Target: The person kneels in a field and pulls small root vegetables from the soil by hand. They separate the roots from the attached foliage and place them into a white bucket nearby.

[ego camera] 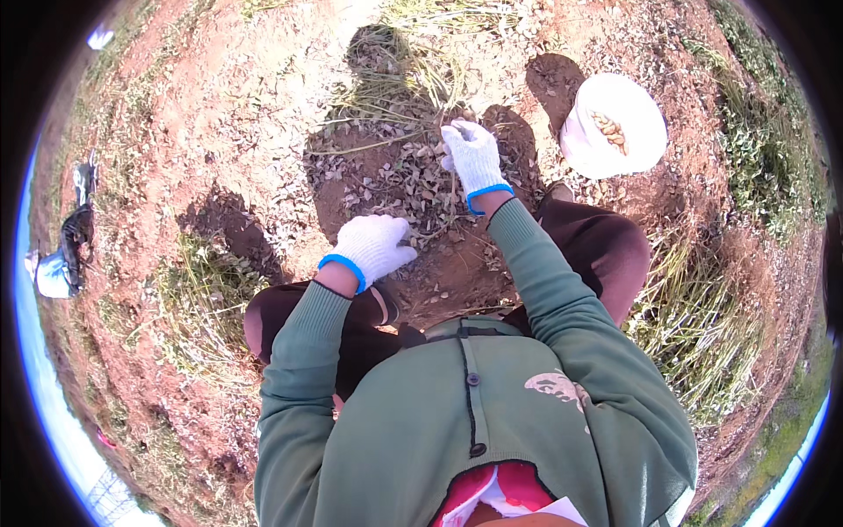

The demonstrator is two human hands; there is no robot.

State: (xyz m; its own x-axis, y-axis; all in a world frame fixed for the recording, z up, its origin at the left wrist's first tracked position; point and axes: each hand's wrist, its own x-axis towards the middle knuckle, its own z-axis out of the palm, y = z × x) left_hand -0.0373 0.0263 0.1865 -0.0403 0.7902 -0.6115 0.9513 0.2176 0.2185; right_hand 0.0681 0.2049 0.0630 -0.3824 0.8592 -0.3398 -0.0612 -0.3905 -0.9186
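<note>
My right hand (473, 155), in a white knit glove with a blue cuff, is at the root ends of a bunch of pulled plants (421, 82). Its fingers are curled; whether they grip any stems is not clear. My left hand (377, 245), gloved alike, hovers palm down over the soil near my left foot. A gap shows between its thumb and fingers, and nothing is seen in it. Dry leaf litter (421, 181) covers the shaded ground between both hands. To the right stands a white bucket (579, 141) with several peanut pods (611, 133) inside.
Heaps of plants lie by my left knee (204, 303) and right knee (698, 329). Green plants (764, 145) grow along the far right. Another person (62, 250) is low to the ground at the far left. My bent legs flank the work spot.
</note>
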